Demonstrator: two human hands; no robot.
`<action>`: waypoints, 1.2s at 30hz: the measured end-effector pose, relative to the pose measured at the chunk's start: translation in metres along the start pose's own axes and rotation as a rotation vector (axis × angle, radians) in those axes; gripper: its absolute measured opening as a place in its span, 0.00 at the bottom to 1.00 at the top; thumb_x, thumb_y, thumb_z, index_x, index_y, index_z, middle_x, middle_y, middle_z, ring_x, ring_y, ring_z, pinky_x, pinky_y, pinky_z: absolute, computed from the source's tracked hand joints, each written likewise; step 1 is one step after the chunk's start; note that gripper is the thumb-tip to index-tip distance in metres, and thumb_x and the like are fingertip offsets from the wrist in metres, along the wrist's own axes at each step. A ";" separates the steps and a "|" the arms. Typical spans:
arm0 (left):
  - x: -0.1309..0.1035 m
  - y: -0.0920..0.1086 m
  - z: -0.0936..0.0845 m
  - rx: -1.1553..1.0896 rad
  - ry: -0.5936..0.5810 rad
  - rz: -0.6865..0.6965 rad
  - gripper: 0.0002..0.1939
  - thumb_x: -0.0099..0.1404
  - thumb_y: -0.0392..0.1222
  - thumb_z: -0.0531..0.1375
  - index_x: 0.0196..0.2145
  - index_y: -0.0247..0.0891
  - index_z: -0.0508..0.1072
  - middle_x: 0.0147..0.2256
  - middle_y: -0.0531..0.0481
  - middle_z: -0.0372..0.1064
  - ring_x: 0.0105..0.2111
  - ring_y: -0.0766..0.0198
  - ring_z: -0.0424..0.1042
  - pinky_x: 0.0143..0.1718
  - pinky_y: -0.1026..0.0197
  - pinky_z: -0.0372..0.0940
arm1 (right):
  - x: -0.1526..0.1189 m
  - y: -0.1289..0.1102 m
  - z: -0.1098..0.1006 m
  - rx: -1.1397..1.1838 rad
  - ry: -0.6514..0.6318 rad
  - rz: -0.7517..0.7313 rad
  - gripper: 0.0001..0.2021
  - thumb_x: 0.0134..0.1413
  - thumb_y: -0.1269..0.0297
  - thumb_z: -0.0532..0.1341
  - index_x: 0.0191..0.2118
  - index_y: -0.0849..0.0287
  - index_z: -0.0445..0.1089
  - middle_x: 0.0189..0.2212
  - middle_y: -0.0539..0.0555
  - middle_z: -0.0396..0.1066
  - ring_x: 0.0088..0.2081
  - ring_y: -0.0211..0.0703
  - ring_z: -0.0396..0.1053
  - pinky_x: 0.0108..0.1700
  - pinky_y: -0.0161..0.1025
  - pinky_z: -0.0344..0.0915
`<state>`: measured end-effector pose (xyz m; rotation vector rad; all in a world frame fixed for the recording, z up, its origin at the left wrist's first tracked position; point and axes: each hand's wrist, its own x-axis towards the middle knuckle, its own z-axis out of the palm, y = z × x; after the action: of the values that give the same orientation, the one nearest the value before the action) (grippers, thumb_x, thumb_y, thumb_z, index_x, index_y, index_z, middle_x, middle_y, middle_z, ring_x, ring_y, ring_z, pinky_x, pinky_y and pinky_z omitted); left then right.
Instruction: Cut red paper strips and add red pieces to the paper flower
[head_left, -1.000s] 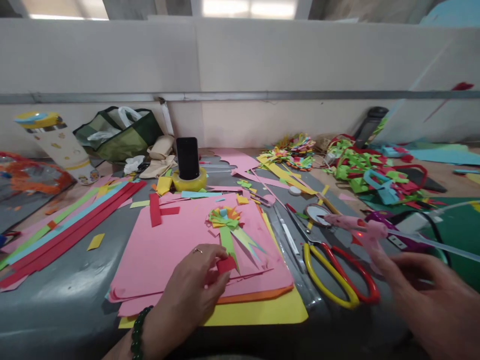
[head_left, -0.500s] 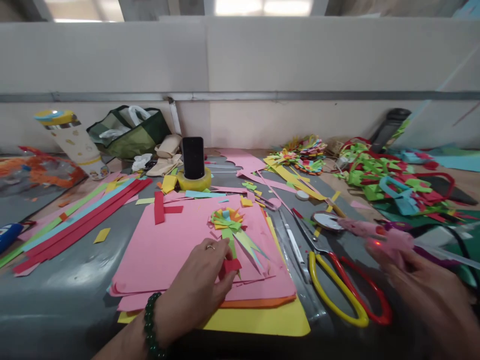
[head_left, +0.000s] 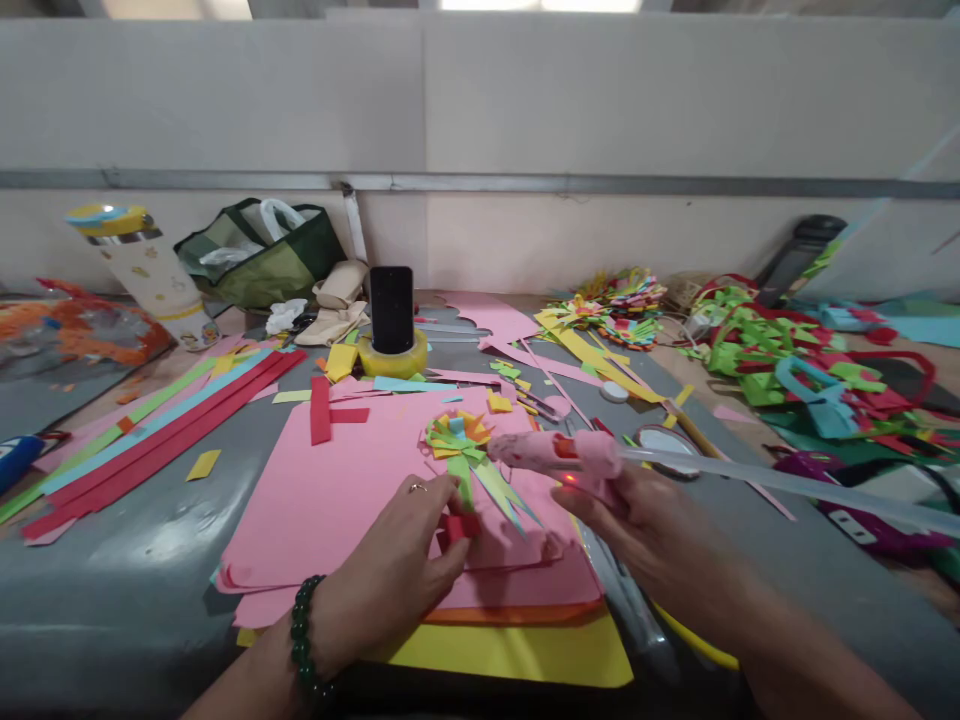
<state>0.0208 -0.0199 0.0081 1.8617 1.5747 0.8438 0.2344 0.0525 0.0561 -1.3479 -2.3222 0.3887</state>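
Note:
My left hand [head_left: 397,570] pinches a small red paper strip [head_left: 465,526] at the lower end of a paper rosette [head_left: 456,435]. The rosette has yellow, orange and green loops, a blue centre and green tails [head_left: 499,488]. It lies on a stack of pink paper [head_left: 322,500], with a yellow sheet [head_left: 540,655] underneath. In my right hand [head_left: 645,510] is a pink hot glue gun [head_left: 596,455] with a red light on. Its nozzle points left, close beside the rosette, and a long clear glue stick [head_left: 780,482] sticks out behind.
Scissors, mostly hidden under my right forearm, show a yellow handle [head_left: 697,640]. A phone [head_left: 391,310] stands in a tape roll [head_left: 394,362]. Red strips [head_left: 172,440] lie left; finished rosettes [head_left: 630,300] and paper scraps [head_left: 757,340] sit back right. A tumbler [head_left: 150,270] stands far left.
My right hand has brought the glue gun leftward from beyond the scissors to the rosette. My forearm now covers most of the scissors. The left hand stays on the red strip.

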 end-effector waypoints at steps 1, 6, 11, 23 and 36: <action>0.000 -0.001 0.000 -0.007 -0.005 0.005 0.06 0.58 0.31 0.53 0.34 0.39 0.65 0.34 0.49 0.65 0.37 0.58 0.63 0.37 0.57 0.59 | 0.004 0.000 0.007 -0.003 -0.047 -0.006 0.20 0.57 0.46 0.52 0.22 0.53 0.63 0.17 0.50 0.66 0.19 0.41 0.62 0.22 0.37 0.60; 0.000 -0.004 0.003 0.021 0.007 0.028 0.07 0.58 0.30 0.53 0.33 0.39 0.64 0.33 0.49 0.64 0.36 0.58 0.62 0.36 0.57 0.58 | 0.018 0.003 0.028 0.018 -0.147 -0.028 0.15 0.59 0.52 0.53 0.27 0.54 0.63 0.21 0.51 0.69 0.24 0.42 0.67 0.26 0.37 0.60; 0.001 -0.004 0.004 0.033 -0.005 0.025 0.06 0.59 0.31 0.53 0.34 0.38 0.64 0.34 0.48 0.63 0.37 0.57 0.61 0.36 0.56 0.58 | 0.022 -0.002 0.031 0.116 -0.241 -0.001 0.14 0.61 0.51 0.51 0.32 0.55 0.64 0.25 0.52 0.72 0.30 0.45 0.71 0.31 0.38 0.62; 0.002 -0.004 0.003 0.038 -0.005 0.029 0.06 0.59 0.31 0.53 0.34 0.39 0.64 0.34 0.48 0.64 0.37 0.57 0.61 0.36 0.56 0.59 | 0.023 -0.002 0.030 0.004 -0.213 -0.002 0.16 0.59 0.51 0.51 0.27 0.54 0.60 0.20 0.51 0.67 0.24 0.44 0.66 0.25 0.37 0.57; 0.003 -0.004 0.003 0.035 0.008 0.020 0.06 0.59 0.31 0.53 0.35 0.39 0.64 0.35 0.49 0.64 0.37 0.58 0.61 0.37 0.56 0.60 | 0.019 0.000 0.030 0.004 -0.224 0.010 0.18 0.60 0.49 0.50 0.24 0.55 0.60 0.21 0.50 0.67 0.24 0.40 0.63 0.27 0.37 0.55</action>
<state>0.0207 -0.0168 0.0034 1.9041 1.5881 0.8387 0.2112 0.0681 0.0337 -1.3768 -2.4927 0.5738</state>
